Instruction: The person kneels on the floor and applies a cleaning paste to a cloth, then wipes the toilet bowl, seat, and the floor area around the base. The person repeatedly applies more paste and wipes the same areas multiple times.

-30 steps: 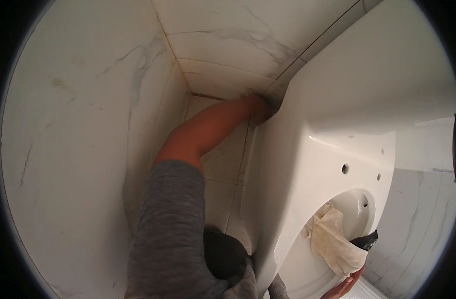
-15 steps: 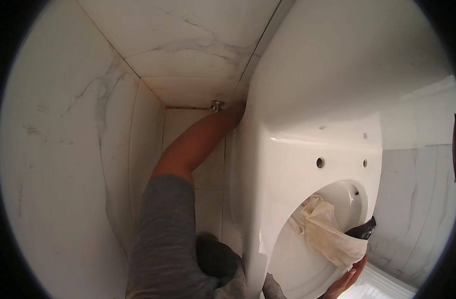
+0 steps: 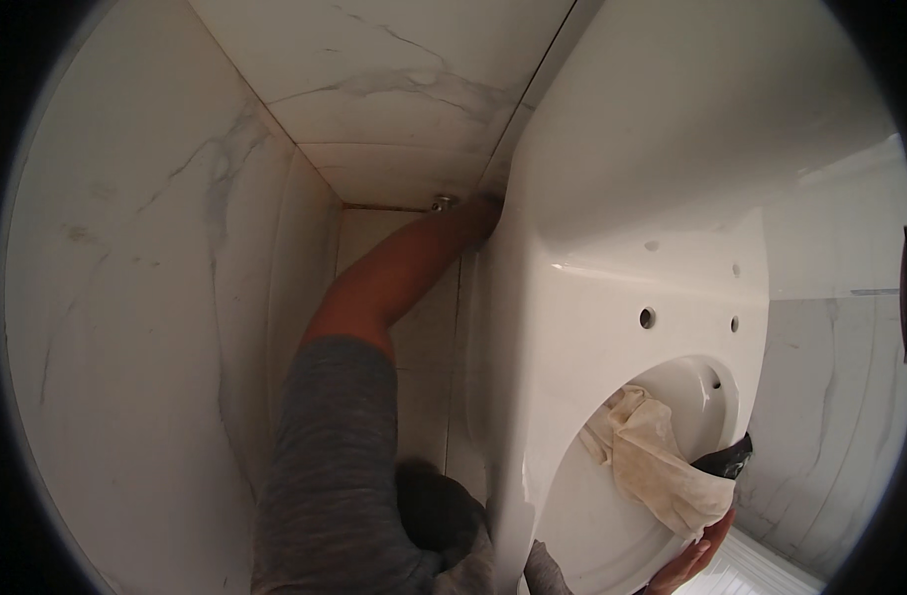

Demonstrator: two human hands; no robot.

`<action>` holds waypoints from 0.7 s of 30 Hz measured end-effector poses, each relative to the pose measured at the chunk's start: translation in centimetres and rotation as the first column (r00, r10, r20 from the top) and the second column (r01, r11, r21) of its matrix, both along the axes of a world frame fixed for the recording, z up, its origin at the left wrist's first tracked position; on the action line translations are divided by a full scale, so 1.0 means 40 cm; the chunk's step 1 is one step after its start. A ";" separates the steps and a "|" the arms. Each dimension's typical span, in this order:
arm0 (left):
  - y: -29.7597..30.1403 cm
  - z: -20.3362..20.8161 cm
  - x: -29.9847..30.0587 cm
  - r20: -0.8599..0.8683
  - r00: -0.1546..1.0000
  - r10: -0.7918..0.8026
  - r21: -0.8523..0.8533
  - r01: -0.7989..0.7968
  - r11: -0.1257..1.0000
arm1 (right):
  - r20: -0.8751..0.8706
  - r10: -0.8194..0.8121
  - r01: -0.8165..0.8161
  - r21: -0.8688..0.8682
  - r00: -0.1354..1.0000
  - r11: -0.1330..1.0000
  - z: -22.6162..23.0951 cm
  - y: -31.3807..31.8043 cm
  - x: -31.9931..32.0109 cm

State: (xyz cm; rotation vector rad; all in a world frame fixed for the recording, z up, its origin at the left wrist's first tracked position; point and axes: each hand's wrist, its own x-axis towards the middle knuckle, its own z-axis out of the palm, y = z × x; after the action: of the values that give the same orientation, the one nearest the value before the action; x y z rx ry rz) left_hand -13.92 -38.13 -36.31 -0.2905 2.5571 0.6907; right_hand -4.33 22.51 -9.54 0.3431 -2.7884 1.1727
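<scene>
Head view: a white ceramic toilet [image 3: 582,397], its bowl rim bare of a seat, stands on the right side, with its tank end toward the top and its bowl toward the lower edge. The left forearm, in a grey sleeve [image 3: 335,446], reaches between the toilet and the marbled wall tiles [image 3: 146,327], over the floor tiles [image 3: 424,327]. The left hand [image 3: 492,210] goes in behind the toilet's flank, mostly hidden and blurred, so I cannot tell whether it grips anything. Just left of its wrist, a metal valve [image 3: 444,202] sits low at the back wall. The right hand [image 3: 693,562] lies along the outer edge of the bowl at lower right, fingers together; whether it grasps the rim I cannot tell. A crumpled beige cloth [image 3: 662,466] drapes from inside the bowl over the rim, its lower end just beside those fingers. Two mounting holes [image 3: 648,318] show behind the bowl opening.
</scene>
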 end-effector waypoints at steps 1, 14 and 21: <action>0.000 0.001 0.004 -0.006 1.000 0.008 -0.001 -0.008 1.000 | 0.003 0.001 -0.001 0.006 1.000 1.000 0.003 -0.006 0.000; 0.002 0.165 0.197 -0.254 0.904 0.345 0.015 -0.353 0.935 | -0.172 0.165 -0.152 0.087 0.971 0.984 0.031 -0.048 0.001; 0.089 0.089 0.452 -0.002 0.798 0.603 0.315 -0.571 0.758 | -0.156 0.160 -0.143 0.111 0.975 0.983 0.030 -0.045 0.005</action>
State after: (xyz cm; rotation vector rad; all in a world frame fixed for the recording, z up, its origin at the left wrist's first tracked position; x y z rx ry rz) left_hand 4.15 -34.58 -32.77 -1.0076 2.3917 1.3406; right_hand -4.13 20.72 -8.32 0.6416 -2.7210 0.9845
